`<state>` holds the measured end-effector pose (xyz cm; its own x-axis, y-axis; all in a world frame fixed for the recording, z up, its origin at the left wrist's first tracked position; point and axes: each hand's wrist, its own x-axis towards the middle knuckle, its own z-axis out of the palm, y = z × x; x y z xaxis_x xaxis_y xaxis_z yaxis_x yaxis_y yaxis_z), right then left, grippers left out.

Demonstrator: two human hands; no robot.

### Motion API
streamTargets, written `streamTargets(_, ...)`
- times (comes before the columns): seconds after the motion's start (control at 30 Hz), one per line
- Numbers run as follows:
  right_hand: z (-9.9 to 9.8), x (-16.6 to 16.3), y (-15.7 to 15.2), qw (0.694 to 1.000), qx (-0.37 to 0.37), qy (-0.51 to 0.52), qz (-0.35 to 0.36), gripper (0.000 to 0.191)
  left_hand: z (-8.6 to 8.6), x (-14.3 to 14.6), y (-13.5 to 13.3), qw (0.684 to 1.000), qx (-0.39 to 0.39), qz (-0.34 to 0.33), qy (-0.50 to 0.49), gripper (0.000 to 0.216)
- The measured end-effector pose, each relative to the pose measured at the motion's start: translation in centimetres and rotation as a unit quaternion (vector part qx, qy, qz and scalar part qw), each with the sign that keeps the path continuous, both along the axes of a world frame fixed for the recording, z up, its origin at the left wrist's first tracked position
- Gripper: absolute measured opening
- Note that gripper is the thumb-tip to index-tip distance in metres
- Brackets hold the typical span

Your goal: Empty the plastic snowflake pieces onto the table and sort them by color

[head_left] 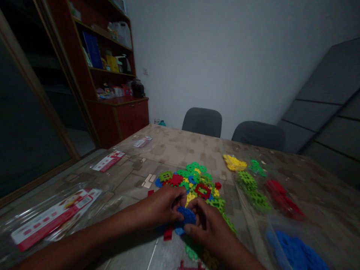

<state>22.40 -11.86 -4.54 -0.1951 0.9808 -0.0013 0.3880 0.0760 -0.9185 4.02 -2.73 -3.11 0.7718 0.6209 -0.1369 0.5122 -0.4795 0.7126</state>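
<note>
Between my two hands is a round blue plastic building piece (186, 215), possibly several stacked together. My left hand (168, 202) pinches its left side with thumb and fingers. On the other side, my right hand (208, 221) grips its right edge. Just beyond them spreads a loose pile of green, yellow, red and blue pieces, including a red rectangular frame (203, 191) and a dark red gear-like piece (176, 180). A red strip (168, 233) lies below my left wrist. Part of a green piece (191, 252) shows under my right hand.
At the right stand clear containers of sorted pieces: yellow (234, 162), light green (247, 181), red (284, 198) and blue (295, 249). Clear plastic packaging with a printed card (56, 217) lies at the left. Two grey chairs (201, 122) stand beyond the table (180, 144).
</note>
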Motion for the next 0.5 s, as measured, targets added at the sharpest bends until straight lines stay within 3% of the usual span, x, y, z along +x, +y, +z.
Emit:
streamTargets(0.2,2.4,1.7,-0.1,0.993,0.062,-0.1,-0.022,0.013,1.2,-0.4,0.2,0.996,-0.009,-0.001,-0.087,0.03)
streamTargets(0.37,6.8,6.9,-1.6,0.977,0.108,-0.136,-0.124,0.024,2.4,-1.8,1.8,0.988,0.093,0.013,-0.121,0.019)
streamTargets(0.5,9.0,11.9,-3.4,0.954,0.12,-0.165,-0.221,0.04,2.3,-2.0,2.3,0.986,0.119,-0.017,-0.116,0.014)
